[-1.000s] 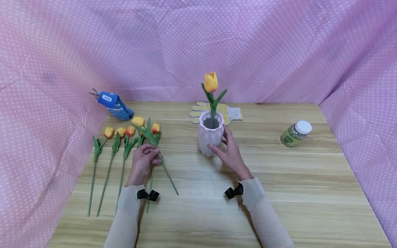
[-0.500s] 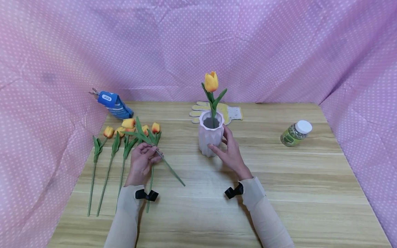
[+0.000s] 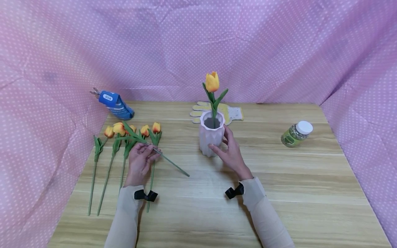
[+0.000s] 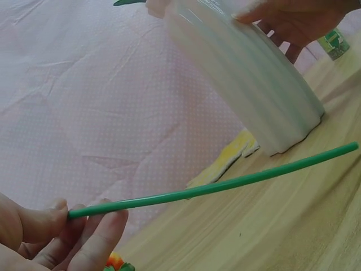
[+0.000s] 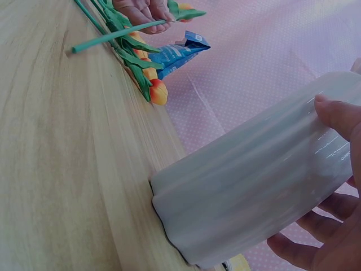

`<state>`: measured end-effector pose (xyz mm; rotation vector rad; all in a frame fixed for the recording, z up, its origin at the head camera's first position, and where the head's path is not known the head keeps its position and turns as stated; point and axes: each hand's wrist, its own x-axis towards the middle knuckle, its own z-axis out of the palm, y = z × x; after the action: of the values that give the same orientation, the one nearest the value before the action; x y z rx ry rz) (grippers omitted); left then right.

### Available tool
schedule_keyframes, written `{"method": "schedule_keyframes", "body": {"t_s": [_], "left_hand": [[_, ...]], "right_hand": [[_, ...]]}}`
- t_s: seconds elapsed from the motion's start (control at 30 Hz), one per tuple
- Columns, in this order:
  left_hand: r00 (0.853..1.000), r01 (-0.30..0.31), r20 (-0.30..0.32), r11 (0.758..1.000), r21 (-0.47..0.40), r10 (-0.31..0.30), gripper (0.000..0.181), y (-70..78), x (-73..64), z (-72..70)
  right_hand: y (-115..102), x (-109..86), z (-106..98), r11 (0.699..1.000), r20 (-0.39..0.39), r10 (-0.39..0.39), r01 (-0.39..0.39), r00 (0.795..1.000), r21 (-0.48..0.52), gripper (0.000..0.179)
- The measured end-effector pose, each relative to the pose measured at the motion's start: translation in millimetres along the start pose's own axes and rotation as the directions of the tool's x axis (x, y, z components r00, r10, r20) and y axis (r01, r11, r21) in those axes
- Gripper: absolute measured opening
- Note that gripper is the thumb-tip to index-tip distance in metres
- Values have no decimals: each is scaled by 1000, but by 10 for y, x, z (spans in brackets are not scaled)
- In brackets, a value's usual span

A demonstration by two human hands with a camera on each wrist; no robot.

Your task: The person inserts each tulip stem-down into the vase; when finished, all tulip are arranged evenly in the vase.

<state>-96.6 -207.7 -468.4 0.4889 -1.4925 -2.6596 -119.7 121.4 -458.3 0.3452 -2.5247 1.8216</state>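
Observation:
My left hand (image 3: 141, 162) pinches the green stem (image 4: 225, 185) of an artificial tulip between thumb and fingers, above the other flowers. Its orange-yellow head (image 3: 119, 128) points to the left and its stem end slants down to the right. On the table stands a pale pink ribbed vase (image 3: 211, 139), and my right hand (image 3: 231, 151) grips its right side, thumb in front and fingers behind. One yellow tulip (image 3: 212, 82) with green leaves rises upright out of the vase. In the right wrist view, the vase (image 5: 254, 175) fills the foreground with its base on the table.
Several tulips (image 3: 107, 172) lie in a row on the table's left side, partly under my left forearm. A blue bag (image 3: 116, 105) stands at the back left. A yellow-white glove (image 3: 232, 113) lies behind the vase, and a white-capped jar (image 3: 296, 134) sits at the right.
The tulip in my left hand has turned: its head has swung left and its stem end has moved right and up, toward the vase. My right hand stays on the vase.

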Motion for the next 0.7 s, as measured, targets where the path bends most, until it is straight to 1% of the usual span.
{"method": "schedule_keyframes", "body": {"t_s": [0.13, 0.3, 0.43, 0.53, 0.7], "left_hand": [[999, -33, 25, 998, -62, 35, 10, 4, -7, -1], [999, -49, 13, 992, -118, 51, 9, 49, -29, 35], [996, -85, 12, 985, -152, 88, 9, 79, -42, 60], [994, -104, 24, 979, -173, 110, 10, 102, -52, 73], [990, -109, 65, 968, -225, 126, 15, 158, -84, 98]], "right_hand": [[-2, 0, -1, 1000, 1, -3, 3, 1000, 1, 84], [2, -1, 4, 1000, -3, -10, 10, 1000, 4, 84], [5, -8, 2, 1000, -2, -7, 7, 1000, 6, 84], [5, -14, -1, 1000, 0, -3, 3, 1000, 6, 84], [6, -10, -1, 1000, 5, -7, 7, 1000, 8, 85]]}}
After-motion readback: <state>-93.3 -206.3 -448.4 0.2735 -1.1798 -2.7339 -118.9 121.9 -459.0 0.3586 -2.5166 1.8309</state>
